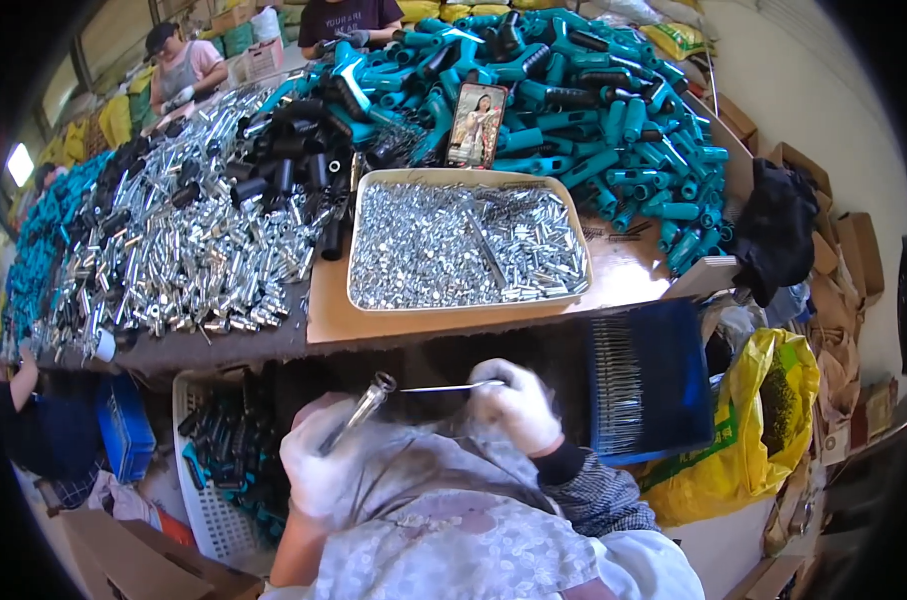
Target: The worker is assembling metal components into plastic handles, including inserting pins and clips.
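Table [219, 345]: metal parts [199, 245], teal handles [634, 120], pale tray [464, 307];
Room: yellow sacks [117, 122], cardboard boxes [859, 253];
Left hand [319, 462]: fingers clamped on metal tube [360, 413];
Right hand [519, 408]: clamped on thin rod [439, 388]

Fairly bright light fills the scene; white light patches [20, 168] flare beyond the left end of the worktop [214, 346]. Glare whitens the cardboard [629, 283] near its front right corner. Shadow darkens the space below its front edge. The left hand [317, 462] and right hand [519, 408] look softly blurred; edges bend toward the black fisheye rim.
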`<action>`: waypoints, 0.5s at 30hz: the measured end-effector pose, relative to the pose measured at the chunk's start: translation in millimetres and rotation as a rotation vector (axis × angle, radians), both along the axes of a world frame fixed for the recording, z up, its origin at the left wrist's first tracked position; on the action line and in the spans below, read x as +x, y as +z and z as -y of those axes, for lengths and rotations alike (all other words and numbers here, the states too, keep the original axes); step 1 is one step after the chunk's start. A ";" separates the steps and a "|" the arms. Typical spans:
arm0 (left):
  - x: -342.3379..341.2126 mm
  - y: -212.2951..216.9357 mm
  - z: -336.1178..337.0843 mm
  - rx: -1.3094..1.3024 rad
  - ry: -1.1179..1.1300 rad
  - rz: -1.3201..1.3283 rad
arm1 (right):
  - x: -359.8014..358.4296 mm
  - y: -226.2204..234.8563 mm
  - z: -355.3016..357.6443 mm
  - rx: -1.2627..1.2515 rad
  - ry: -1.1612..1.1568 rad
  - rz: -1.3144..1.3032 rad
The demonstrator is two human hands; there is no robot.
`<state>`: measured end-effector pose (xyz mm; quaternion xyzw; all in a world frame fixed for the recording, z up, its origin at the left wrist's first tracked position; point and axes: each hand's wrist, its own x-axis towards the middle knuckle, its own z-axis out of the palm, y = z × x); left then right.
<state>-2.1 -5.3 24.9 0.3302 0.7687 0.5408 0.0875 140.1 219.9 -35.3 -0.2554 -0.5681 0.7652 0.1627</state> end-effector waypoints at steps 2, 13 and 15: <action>-8.2 0.9 4.9 -0.052 -0.097 -0.173 | 17.5 18.1 -22.6 0.056 0.014 0.037; -3.4 -16.4 -2.5 -0.108 -0.408 -0.227 | 9.0 51.0 -4.3 0.482 0.363 0.048; -3.5 -16.0 -1.3 -0.105 -0.400 -0.217 | 6.9 52.2 0.8 0.444 0.390 0.063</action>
